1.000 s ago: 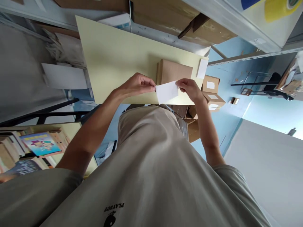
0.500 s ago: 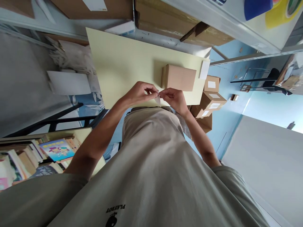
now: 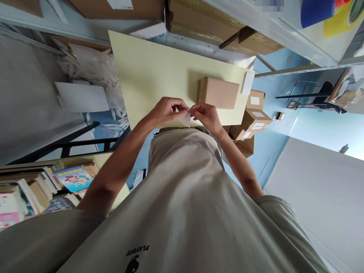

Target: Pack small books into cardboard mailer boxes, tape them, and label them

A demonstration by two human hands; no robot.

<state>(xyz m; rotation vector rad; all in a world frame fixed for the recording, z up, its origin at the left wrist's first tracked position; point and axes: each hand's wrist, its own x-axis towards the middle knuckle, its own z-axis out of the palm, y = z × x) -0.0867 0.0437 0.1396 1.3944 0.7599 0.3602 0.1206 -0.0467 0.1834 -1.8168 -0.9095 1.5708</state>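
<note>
My left hand [image 3: 167, 110] and my right hand [image 3: 205, 114] meet at the near edge of a pale yellow table [image 3: 148, 72]. Both pinch a small white label [image 3: 187, 119] at one corner, fingertips nearly touching. The label hangs down between them, mostly hidden by the fingers. A closed brown cardboard box [image 3: 219, 93] lies on the table just beyond my right hand, untouched. Another white label [image 3: 247, 83] rests at the table's right edge.
Several small cardboard boxes with white labels [image 3: 254, 113] are stacked on the blue floor to the right of the table. Large cartons [image 3: 199, 19] sit behind the table. Loose papers [image 3: 85, 68] lie left, books [image 3: 42, 189] on a low shelf at lower left.
A second ago the label was stretched flat between my two hands. My right hand has moved left to meet the left hand, and both now pinch one corner of it.
</note>
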